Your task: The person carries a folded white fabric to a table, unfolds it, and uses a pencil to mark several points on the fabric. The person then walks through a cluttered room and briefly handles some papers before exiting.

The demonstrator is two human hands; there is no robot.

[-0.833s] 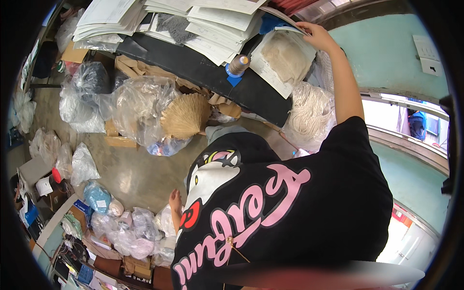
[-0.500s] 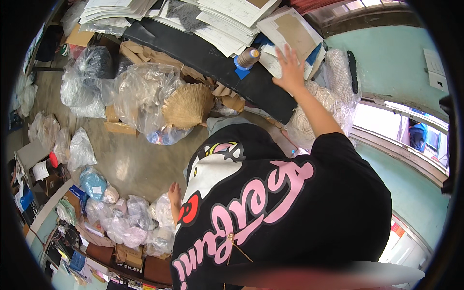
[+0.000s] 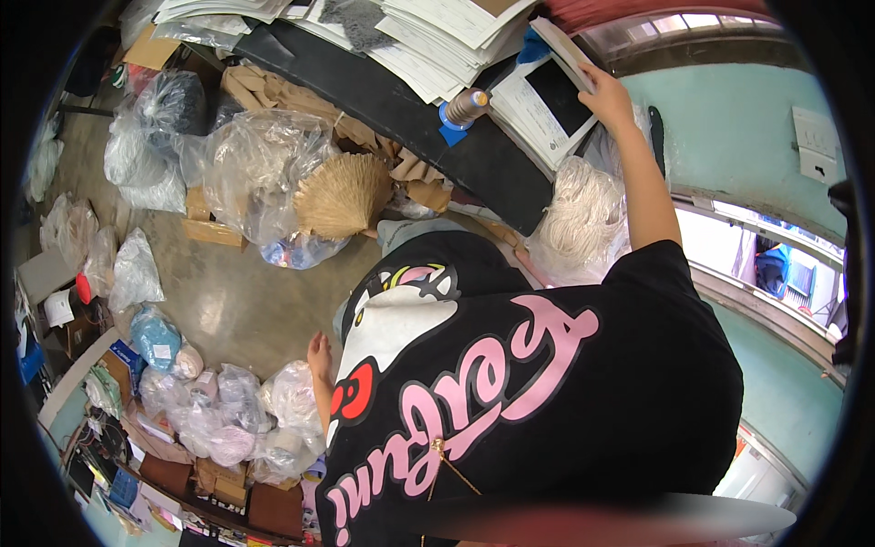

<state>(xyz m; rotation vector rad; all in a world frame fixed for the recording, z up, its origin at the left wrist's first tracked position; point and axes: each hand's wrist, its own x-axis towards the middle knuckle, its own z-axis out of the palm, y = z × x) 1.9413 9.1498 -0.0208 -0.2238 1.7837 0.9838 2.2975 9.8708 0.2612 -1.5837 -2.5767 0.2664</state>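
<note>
At the upper right my right hand [image 3: 609,98] grips the edge of a tilted paper stack [image 3: 567,50], thumb and fingers pressed on it. Blue material [image 3: 534,46] shows beside the raised stack. Beneath lies a white sheet [image 3: 527,108] with a black patch [image 3: 558,98]. Left of the sheet, a brown thread cone [image 3: 463,108] with a blue base stands on the black tabletop [image 3: 383,118]. My left hand [image 3: 319,354] hangs low at my side above the floor, fingers loosely extended, with nothing seen in it.
Tall paper piles [image 3: 442,46] cover the tabletop's far side. A hank of cream yarn [image 3: 583,214] sits at its right end, by a green wall [image 3: 729,118]. Left are plastic bags [image 3: 264,164], a straw-coloured cone-shaped thing [image 3: 344,196] and cardboard [image 3: 211,232]. More bags [image 3: 232,406] lie on the floor.
My right hand has gone from spread over the papers to gripping the raised stack at the right, uncovering the sheet with the black patch. My left hand stays low at my side.
</note>
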